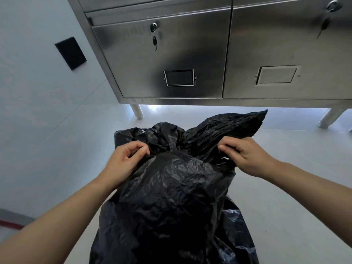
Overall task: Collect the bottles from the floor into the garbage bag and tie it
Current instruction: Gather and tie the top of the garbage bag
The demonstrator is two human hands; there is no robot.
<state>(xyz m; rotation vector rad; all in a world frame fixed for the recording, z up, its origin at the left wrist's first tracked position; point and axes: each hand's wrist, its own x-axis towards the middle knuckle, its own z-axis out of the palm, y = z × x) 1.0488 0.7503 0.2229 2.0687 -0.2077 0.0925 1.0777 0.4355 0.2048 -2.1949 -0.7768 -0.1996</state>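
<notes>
A bulging black garbage bag (177, 197) stands on the pale floor right in front of me. Its top is gathered into two flaps that cross at a knot near the middle. My left hand (125, 159) pinches the left flap beside the knot. My right hand (245, 155) grips the right flap, whose loose end sticks up and away to the right. No bottles show on the floor; whatever the bag holds is hidden by the black plastic.
A stainless steel cabinet (238, 54) on short legs stands just beyond the bag, with keys hanging in two door locks. A grey wall with a black plate (70, 53) is on the left. Pale floor (297, 187) lies to the right.
</notes>
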